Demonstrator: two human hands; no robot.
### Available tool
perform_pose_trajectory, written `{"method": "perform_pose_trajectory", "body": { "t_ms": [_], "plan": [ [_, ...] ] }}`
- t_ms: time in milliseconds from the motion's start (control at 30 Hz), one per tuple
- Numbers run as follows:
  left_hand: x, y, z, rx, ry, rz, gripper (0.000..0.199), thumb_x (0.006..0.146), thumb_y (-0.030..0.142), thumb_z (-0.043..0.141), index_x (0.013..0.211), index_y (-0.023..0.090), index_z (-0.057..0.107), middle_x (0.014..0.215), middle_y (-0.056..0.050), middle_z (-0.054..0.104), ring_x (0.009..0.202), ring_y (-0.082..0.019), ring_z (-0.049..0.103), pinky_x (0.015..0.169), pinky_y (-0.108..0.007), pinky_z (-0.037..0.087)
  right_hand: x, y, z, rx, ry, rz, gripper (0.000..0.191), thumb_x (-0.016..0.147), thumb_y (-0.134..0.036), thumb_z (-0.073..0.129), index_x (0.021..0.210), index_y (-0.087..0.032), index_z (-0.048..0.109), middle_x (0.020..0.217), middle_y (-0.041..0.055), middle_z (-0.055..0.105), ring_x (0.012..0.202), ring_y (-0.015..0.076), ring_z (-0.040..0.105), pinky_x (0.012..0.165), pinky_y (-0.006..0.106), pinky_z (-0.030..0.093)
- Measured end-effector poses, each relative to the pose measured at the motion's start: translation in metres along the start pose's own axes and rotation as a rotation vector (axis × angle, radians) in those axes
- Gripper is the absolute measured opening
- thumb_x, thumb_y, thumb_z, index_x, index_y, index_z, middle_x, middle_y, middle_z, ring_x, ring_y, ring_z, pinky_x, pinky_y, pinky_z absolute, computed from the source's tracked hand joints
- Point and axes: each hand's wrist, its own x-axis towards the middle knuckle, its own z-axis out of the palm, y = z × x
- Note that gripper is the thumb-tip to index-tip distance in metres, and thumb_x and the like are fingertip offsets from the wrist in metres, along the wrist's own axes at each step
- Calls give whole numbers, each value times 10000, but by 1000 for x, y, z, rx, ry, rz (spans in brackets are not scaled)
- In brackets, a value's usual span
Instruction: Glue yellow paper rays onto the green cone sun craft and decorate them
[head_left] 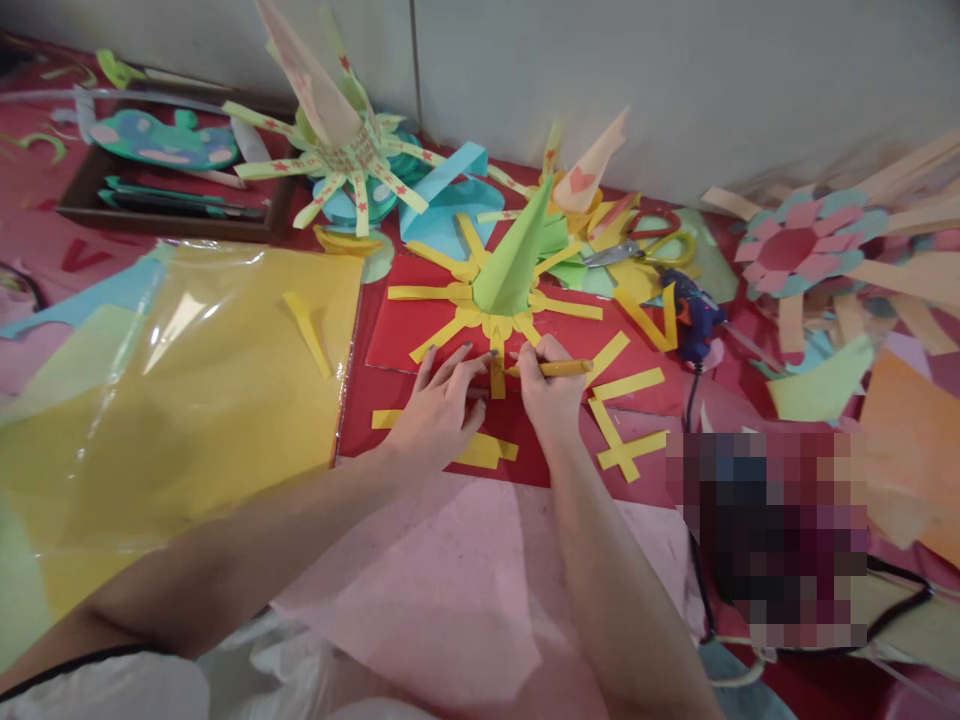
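My right hand (551, 385) grips an orange-yellow pen (566, 369), its tip over a yellow paper strip (497, 383). That strip is the front ray of a paper craft with yellow strips fanning out around a green paper cone (517, 265). My left hand (442, 405) has its fingers apart, fingertips resting at the strip's left side. Loose yellow strips (484, 450) lie under and below my left hand, and others (619, 435) lie to the right of my right hand. A red board (382, 340) lies beneath the craft.
A plastic-covered yellow sheet (247, 400) lies left. Behind are a brown tray (82, 200), a finished cone craft (337, 130) and scissors (664, 250). A dark blue glue gun (694, 310) with a cord sits right, near a paper flower (795, 245). A pixelated patch covers the lower right.
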Motion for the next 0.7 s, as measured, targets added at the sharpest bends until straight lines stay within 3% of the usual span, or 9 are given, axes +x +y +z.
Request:
{"method": "perform_pose_trajectory", "body": {
  "t_ms": [467,700],
  "plan": [
    [0,-1,1,-4,-3,6,286,875,142,384,1154,199,371,1332,-57,553,1383,-198,310,1178,-513,163,0,3,0,49,-10,30,343,836,-264,486,556,-218,295,445,-87,315,420,60,416,496,209,420],
    [0,0,-1,9,-14,12,286,887,144,382,1168,190,391,1347,-50,540,1385,-201,304,1179,-516,156,0,2,0,133,-4,116,353,826,-246,493,547,-224,277,432,-101,273,374,49,325,437,212,364]
  ]
}}
